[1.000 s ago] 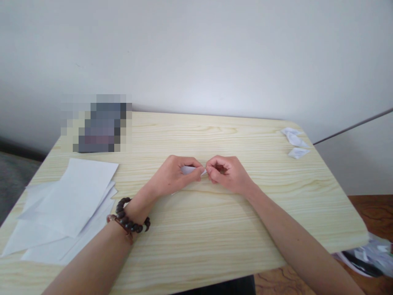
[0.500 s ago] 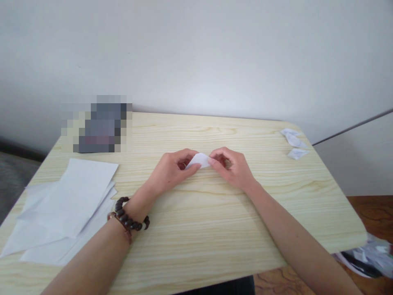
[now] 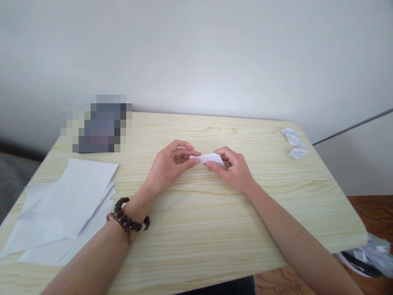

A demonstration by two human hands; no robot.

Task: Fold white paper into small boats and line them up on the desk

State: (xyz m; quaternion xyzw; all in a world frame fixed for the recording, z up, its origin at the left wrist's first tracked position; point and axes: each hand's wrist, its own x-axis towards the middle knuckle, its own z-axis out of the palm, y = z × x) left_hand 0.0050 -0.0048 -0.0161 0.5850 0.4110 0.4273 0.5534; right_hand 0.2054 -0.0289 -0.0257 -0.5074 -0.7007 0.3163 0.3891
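Between my two hands is a small folded piece of white paper, held just above the middle of the table. My left hand pinches its left end between thumb and fingers; dark beads circle that wrist. The right end sits in the grip of my right hand, its thumb lying along the near edge. Part of the paper is hidden behind my fingers. Several small folded white paper pieces lie together at the table's far right.
A loose stack of white paper sheets covers the left of the wood-grain table. Behind it lies a blurred dark object. A pale wall rises at the table's back edge. Plastic bags are on the floor at the right.
The folded paper has shifted to the right and turned, more of it now lying in my right hand. My left fingers have lifted and spread a little, still pinching its left end.
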